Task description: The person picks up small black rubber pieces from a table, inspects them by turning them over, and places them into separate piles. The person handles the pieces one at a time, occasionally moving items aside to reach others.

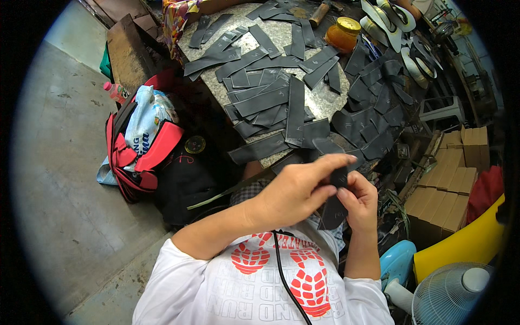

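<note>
A dark strip of leather-like material (334, 210) with faint pale markings is held up in front of my chest. My left hand (295, 187) is closed on its upper part, with the index finger reaching over the top and the thumb against the side. My right hand (360, 203) pinches the same strip from the right, its thumb near my left thumb. Just beyond, many similar black strips (262, 102) lie in overlapping heaps on the speckled stone table top (325, 104). Darker, wider pieces (374, 122) are piled at its right.
An orange jar with a yellow lid (342, 35) stands at the back of the table. Sandals (387, 24) are stacked at the far right. Cardboard boxes (439, 203), a yellow panel (460, 244) and a fan (454, 295) are on my right. A red-and-black bag (162, 154) sits at left.
</note>
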The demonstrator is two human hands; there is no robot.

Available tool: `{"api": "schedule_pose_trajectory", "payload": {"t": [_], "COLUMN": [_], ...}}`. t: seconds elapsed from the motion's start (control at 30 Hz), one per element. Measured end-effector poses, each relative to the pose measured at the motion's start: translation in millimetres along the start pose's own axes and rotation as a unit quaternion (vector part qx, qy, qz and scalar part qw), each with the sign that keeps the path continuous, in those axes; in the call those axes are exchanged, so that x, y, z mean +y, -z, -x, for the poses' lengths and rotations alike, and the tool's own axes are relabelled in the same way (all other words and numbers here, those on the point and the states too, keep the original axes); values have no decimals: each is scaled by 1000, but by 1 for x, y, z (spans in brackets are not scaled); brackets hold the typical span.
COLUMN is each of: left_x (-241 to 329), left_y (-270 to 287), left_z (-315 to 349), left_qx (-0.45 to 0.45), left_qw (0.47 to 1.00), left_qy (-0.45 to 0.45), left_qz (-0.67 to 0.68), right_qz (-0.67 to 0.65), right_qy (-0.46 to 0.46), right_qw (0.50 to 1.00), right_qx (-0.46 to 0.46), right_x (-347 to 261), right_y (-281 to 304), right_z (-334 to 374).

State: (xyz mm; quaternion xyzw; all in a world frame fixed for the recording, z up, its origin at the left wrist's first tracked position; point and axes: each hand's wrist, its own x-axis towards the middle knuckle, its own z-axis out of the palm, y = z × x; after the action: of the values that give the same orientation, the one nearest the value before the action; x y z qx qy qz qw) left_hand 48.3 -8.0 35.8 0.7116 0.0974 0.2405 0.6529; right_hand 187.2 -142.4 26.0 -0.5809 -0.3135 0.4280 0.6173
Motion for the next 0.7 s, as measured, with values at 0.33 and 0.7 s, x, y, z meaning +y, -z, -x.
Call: {"api": "schedule_pose_trajectory", "payload": {"t": [0.33, 0.7], "left_x": [-2, -13], "left_y": [8, 84], "left_z": [8, -32], "left_qx": [-28, 138], "left_qw": [998, 815], "left_qy": [46, -137], "left_qz": [32, -546], "right_qz": [66, -89], "right_qy": [76, 111], "right_qw": [994, 985], "right_qx": [45, 98], "right_x": [-6, -17], "right_y": [35, 30], "right_z": [6, -27]}}
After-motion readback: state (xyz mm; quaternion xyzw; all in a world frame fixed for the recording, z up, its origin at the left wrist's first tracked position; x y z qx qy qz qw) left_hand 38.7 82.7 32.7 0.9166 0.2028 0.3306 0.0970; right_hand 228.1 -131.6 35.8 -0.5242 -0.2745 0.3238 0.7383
